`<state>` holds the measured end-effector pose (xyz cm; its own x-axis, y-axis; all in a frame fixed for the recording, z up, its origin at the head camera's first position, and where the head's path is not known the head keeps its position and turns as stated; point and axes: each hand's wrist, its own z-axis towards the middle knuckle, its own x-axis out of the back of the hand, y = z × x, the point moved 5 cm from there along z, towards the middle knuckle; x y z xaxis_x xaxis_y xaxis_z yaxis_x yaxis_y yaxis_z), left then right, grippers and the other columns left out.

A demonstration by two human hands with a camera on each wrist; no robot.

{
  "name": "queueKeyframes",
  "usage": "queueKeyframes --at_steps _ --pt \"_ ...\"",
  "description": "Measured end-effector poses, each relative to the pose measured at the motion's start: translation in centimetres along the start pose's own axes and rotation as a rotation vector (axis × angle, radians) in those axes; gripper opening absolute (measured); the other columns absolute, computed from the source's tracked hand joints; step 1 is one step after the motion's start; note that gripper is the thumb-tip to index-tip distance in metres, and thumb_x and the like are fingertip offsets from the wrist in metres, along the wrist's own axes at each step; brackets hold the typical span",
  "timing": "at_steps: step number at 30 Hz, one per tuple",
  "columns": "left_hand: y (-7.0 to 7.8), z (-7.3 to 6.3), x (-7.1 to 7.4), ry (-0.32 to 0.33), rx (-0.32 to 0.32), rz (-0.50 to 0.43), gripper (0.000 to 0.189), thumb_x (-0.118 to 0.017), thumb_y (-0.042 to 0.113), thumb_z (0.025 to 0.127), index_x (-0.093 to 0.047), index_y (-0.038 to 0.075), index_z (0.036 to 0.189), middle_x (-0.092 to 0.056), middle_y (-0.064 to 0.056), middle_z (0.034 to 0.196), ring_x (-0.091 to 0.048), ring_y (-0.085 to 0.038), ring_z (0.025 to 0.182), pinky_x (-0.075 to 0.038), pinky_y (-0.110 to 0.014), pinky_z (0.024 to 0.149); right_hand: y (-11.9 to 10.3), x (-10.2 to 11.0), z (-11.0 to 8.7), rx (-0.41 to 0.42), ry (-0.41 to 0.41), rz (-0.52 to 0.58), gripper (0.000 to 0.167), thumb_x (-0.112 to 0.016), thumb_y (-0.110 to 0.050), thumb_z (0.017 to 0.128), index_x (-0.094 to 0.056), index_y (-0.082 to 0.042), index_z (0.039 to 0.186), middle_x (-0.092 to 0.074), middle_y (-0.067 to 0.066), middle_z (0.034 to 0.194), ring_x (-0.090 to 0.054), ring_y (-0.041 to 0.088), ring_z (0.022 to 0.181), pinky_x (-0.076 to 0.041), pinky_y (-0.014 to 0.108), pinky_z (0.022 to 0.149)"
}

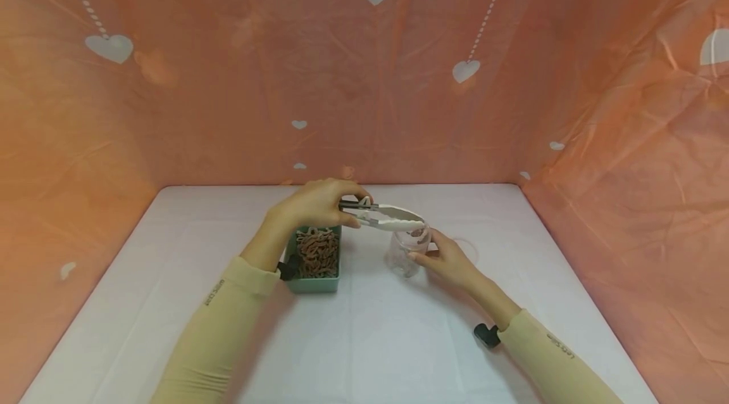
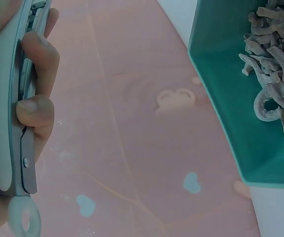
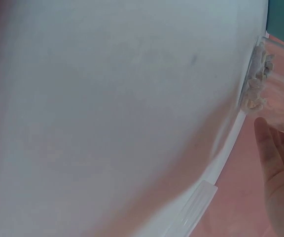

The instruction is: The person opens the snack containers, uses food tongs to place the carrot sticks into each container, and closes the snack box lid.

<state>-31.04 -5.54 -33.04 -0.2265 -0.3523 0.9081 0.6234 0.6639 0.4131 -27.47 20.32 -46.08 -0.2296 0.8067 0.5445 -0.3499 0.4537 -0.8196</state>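
Tongs with white scalloped ends (image 1: 401,225) are gripped in my left hand (image 1: 319,202), their tips at the mouth of a clear jar (image 1: 402,259). In the left wrist view, fingers wrap round the handle of the tongs (image 2: 1,108), which ends in a white loop. My right hand (image 1: 450,261) holds the jar from its right side, thumb in front. Some small pale pieces (image 3: 254,94) lie at the jar's bottom in the right wrist view. Below my left wrist stands a green container (image 1: 313,285) with many brown, twisted dried strips (image 1: 319,253).
A clear round lid (image 1: 469,249) lies on the white-covered table (image 1: 393,347) behind my right hand; it also shows as a clear rim (image 3: 191,210) in the right wrist view. Orange curtains with hearts (image 1: 262,87) enclose the table's back and sides.
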Motion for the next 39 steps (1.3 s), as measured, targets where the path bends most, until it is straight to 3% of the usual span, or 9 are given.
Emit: queueKeyframes --at_steps 9,22,29,33,39 --pt "0.1 -0.3 0.2 -0.006 0.017 0.005 0.045 -0.087 0.034 0.085 -0.072 0.028 0.127 -0.072 0.009 0.114 -0.064 -0.016 0.091 -0.049 -0.044 0.083 0.1 -0.1 0.0 0.013 -0.003 0.0 0.041 -0.075 -0.011 0.096 -0.057 0.009 0.127 -0.061 0.026 0.133 -0.06 0.042 0.126 -0.058 0.036 0.094" --pt "-0.1 -1.2 0.6 0.015 0.0 -0.019 0.045 -0.087 0.029 0.085 -0.071 0.025 0.127 -0.071 0.006 0.122 -0.067 -0.02 0.097 -0.052 -0.045 0.086 0.2 -0.2 0.1 0.022 -0.018 -0.019 0.052 -0.074 -0.013 0.097 -0.053 0.008 0.139 -0.059 0.026 0.137 -0.058 0.044 0.129 -0.056 0.041 0.096" --pt "-1.1 -3.4 1.8 0.052 0.024 0.001 0.045 -0.087 0.032 0.086 -0.07 0.026 0.127 -0.069 0.005 0.13 -0.065 -0.019 0.104 -0.05 -0.048 0.089 0.4 -0.1 0.0 0.016 -0.015 -0.022 0.053 -0.074 -0.014 0.097 -0.053 0.008 0.14 -0.06 0.025 0.138 -0.059 0.043 0.129 -0.056 0.042 0.097" --pt "-2.2 -5.2 2.7 0.082 0.067 0.037 0.046 -0.086 0.034 0.085 -0.07 0.028 0.127 -0.07 0.006 0.126 -0.065 -0.02 0.104 -0.049 -0.052 0.09 0.4 -0.1 0.0 0.012 -0.017 -0.034 0.052 -0.074 -0.015 0.097 -0.053 0.006 0.14 -0.06 0.025 0.138 -0.06 0.042 0.127 -0.056 0.042 0.097" --pt "-3.9 -7.8 3.8 0.123 0.094 0.024 0.05 -0.088 0.03 0.084 -0.069 0.024 0.131 -0.068 0.002 0.133 -0.067 -0.023 0.109 -0.049 -0.052 0.095 0.2 0.2 -0.2 -0.006 -0.022 -0.039 0.051 -0.074 -0.016 0.098 -0.053 0.004 0.141 -0.059 0.023 0.139 -0.061 0.041 0.126 -0.056 0.042 0.097"
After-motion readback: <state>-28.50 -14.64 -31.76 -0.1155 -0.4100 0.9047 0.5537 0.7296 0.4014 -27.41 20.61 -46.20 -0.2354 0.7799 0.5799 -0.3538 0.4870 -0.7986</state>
